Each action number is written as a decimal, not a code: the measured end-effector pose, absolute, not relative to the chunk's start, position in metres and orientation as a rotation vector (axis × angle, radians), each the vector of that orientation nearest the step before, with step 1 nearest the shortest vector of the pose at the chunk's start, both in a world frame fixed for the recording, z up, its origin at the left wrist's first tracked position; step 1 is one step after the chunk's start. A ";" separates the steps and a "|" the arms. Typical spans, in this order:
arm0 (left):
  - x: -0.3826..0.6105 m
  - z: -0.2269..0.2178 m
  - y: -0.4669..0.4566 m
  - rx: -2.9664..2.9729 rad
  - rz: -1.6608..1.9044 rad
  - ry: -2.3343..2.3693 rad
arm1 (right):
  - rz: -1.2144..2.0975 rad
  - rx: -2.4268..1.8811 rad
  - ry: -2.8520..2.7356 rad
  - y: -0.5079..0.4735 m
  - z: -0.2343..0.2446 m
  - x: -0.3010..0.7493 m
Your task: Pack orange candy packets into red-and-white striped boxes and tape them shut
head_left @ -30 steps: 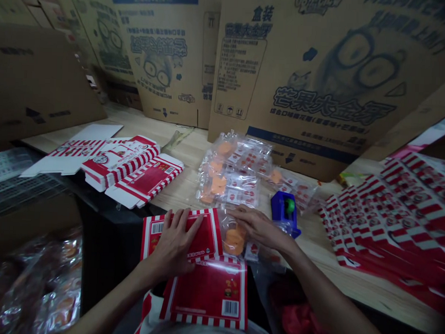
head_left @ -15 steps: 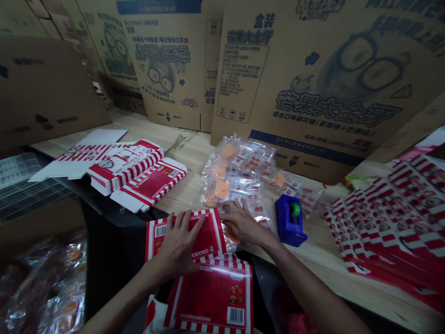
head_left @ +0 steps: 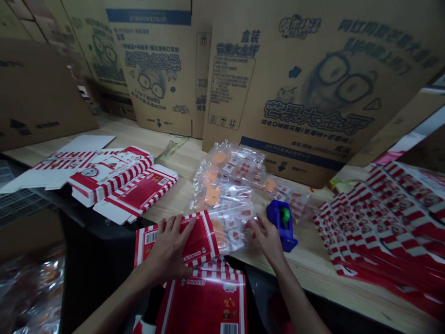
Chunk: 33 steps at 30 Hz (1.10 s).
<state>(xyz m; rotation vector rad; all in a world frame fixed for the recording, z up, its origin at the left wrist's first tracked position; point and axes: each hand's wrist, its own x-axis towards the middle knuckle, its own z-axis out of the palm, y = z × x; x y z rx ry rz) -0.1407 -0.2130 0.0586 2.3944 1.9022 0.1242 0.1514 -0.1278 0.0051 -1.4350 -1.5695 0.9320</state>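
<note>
My left hand [head_left: 168, 248] lies flat with fingers spread on a red and white striped carton [head_left: 201, 237] at the table's near edge. My right hand [head_left: 266, 236] has its fingers curled on the end of a clear plastic packet [head_left: 229, 225] holding orange pieces, whose other end sits at the carton's open mouth. A heap of the same clear packets [head_left: 229, 179] lies just beyond. A small blue tape dispenser [head_left: 282, 222] stands right beside my right hand. A second flat striped carton [head_left: 206, 305] lies below, toward my lap.
Flat striped cartons are stacked at the left [head_left: 116, 175] and fanned out at the right [head_left: 392, 217] on the wooden table [head_left: 335, 278]. Large printed cardboard boxes [head_left: 301, 96] wall off the back. Bags of packets [head_left: 31, 296] sit low on the left.
My right hand has shifted right, from resting over the packet by the carton mouth to gripping its outer end near the tape dispenser. My left hand stays on the carton. The view tilted down slightly.
</note>
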 end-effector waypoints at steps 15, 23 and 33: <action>-0.107 0.088 -0.224 2.409 0.894 2.204 | 1.074 -0.893 -1.129 -0.195 0.061 0.063; -0.107 0.044 -0.258 1.765 1.179 1.735 | 1.271 -0.977 -1.066 -0.224 0.039 0.074; -0.114 0.026 -0.273 1.320 1.097 1.249 | 1.244 -1.108 -1.338 -0.242 -0.001 0.104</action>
